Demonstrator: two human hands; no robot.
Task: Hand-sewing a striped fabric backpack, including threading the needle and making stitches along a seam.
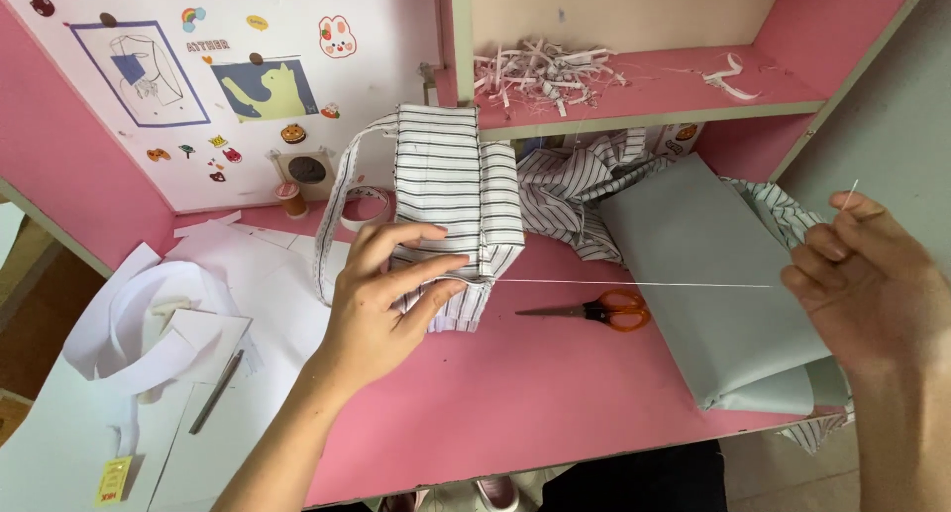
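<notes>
A small striped cloth bag (451, 210), boxy and soft with a narrow strap looping to its left, is held near the centre of the frame by the left hand (381, 309); the fingers are closed on its lower front edge. A thin white thread (634, 283) is stretched taut from that edge across to the right hand (867, 284) at the right of the frame. That hand's fingers are pinched together around what seems to be a needle (852, 192), though it is too fine to be sure.

On the pink table (515, 393), orange-handled scissors (594, 310) lie just below the thread. A smooth folded grey cloth (713, 284) is laid over crumpled striped fabric (575, 185) to the right of the bag. White paper sheets and curled strips (149, 324) are spread at the lower left, with a small yellow label (112, 480) at the bottom left corner. Shredded white paper (540, 71) is heaped on the shelf at the top. Small coloured stickers and two drawings (198, 76) are fixed to the white wall panel at the upper left.
</notes>
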